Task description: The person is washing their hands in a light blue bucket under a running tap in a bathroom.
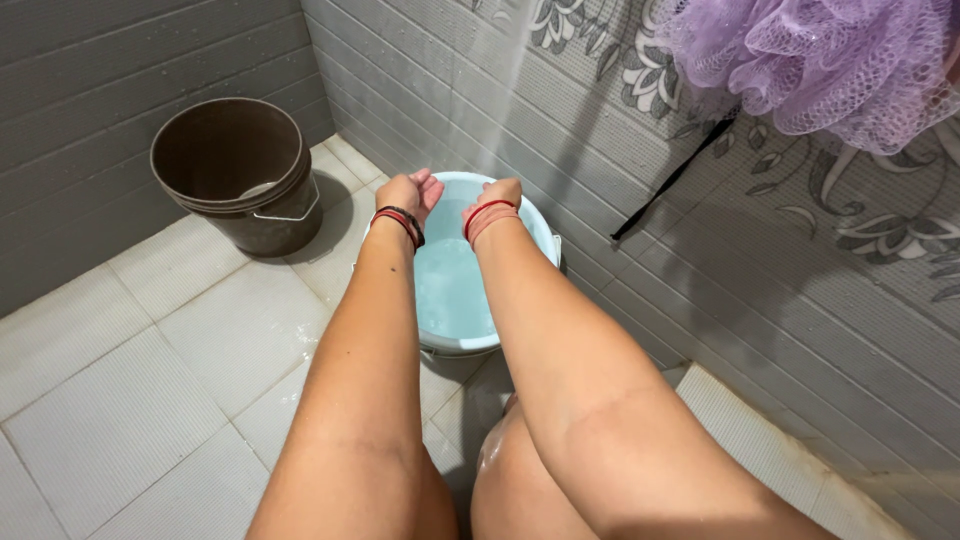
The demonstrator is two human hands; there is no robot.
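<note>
Both my arms reach out over a pale blue bucket that holds water and stands on the floor against the tiled wall. A thin stream of water falls from above and lands between my hands. My left hand is cupped palm up over the bucket's far left rim, fingers slightly apart, with red and black bands on the wrist. My right hand is curled loosely beside it under the stream, red threads on the wrist. Neither hand holds any object.
A dark brown bucket with a metal handle stands in the far left corner. A purple mesh sponge hangs on the patterned wall at upper right. A black hose runs down that wall. My knee is below.
</note>
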